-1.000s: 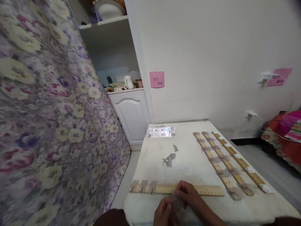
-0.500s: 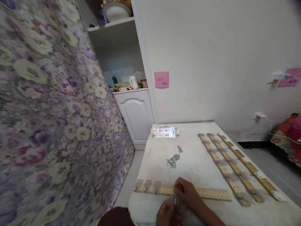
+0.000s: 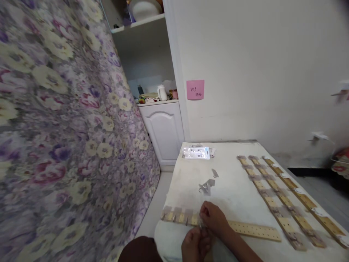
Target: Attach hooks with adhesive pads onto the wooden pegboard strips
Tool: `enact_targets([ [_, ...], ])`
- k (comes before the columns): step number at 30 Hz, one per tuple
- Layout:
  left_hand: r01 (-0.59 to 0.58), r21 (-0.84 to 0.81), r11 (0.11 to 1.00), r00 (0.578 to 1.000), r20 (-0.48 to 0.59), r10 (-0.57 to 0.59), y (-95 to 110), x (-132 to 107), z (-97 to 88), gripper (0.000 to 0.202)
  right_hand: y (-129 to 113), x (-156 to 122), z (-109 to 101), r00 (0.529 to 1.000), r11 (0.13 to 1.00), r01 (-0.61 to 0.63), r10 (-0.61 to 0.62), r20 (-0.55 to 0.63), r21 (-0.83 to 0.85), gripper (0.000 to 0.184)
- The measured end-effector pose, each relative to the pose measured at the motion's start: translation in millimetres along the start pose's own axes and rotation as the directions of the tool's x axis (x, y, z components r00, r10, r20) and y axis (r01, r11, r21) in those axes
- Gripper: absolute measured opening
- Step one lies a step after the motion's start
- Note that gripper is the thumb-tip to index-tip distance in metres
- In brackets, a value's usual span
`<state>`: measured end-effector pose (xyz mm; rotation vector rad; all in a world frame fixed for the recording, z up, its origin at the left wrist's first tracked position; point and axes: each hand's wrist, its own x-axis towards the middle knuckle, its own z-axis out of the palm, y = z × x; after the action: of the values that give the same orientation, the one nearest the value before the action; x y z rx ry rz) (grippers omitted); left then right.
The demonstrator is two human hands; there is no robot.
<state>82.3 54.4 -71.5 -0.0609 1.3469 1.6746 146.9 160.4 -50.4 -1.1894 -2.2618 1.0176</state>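
A pale wooden strip with rows of holes [image 3: 255,230] lies across the front of the table. Several metal hooks on clear adhesive pads [image 3: 174,217] sit along its left end. Over the strip, just right of these, my left hand [image 3: 194,244] pinches a clear-backed adhesive hook [image 3: 201,225] from below. Closed fingers of my right hand [image 3: 215,218] grip the upper part of its clear pad. My fingers hide much of this hook. Farther back lie loose clear adhesive hooks [image 3: 207,186] and one more such piece [image 3: 215,173].
Three wooden strips with hooks lie at the right: two with clear pads [image 3: 269,202] [image 3: 286,201] and one with white pads [image 3: 302,198]. A blister pack of hooks [image 3: 195,153] rests at the table's far left. A floral curtain [image 3: 81,145] hangs at left.
Both hands have moved slightly left along the strip, bringing the adhesive hook closer to those at the left end. The view has shifted a little.
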Motion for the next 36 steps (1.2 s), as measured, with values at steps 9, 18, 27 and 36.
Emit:
enact_targets([
  [9, 0.036, 0.044, 0.998, 0.999, -0.030, -0.035, 9, -6, 6.7, 0.021, 7, 3, 8, 1.000, 1.000, -0.010, 0.010, -0.016, 0.014, 0.006],
  [18, 0.006, 0.159, 0.987, 0.998, -0.070, 0.005, 10, -8, 7.2, 0.022, 3, 0, 9, 0.999, 1.000, -0.011, 0.010, -0.037, -0.021, 0.005],
  [27, 0.013, 0.152, 0.988, 0.997, -0.080, -0.001, 11, -10, 10.0, 0.016, 0, -1, 8, 0.999, 0.999, -0.016, 0.014, -0.043, -0.040, 0.006],
  [36, 0.028, 0.148, 0.989, 0.992, -0.129, -0.009, 13, -11, 13.5, 0.008, 2, -1, 8, 1.000, 0.999, -0.004, 0.003, -0.024, -0.042, 0.008],
])
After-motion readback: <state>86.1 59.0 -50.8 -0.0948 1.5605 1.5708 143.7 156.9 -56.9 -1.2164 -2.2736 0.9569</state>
